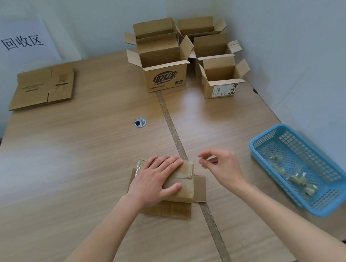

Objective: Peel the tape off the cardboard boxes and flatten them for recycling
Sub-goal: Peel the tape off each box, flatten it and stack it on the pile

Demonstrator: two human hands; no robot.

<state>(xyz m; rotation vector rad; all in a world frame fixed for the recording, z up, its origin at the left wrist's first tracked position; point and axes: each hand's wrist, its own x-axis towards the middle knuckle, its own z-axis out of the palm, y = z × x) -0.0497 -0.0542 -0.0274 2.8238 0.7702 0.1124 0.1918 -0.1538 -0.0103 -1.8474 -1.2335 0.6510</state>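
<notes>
A small cardboard box [184, 183] lies pressed flat on the table near the front, its flaps spread around it. My left hand [155, 179] rests palm down on top of it, fingers spread, pinning it. My right hand [221, 166] hovers just right of the box, thumb and forefinger nearly pinched; whether a bit of tape is between them I cannot tell. Several open upright boxes [165, 70] stand at the back right. Flattened boxes [44, 86] lie stacked at the back left.
A blue plastic basket [336, 199] with crumpled tape pieces sits at the right edge. The wooden table [67, 158] has a cable hole [140, 122] and a centre seam. White walls close in behind and right; a paper sign [22, 42] hangs back left.
</notes>
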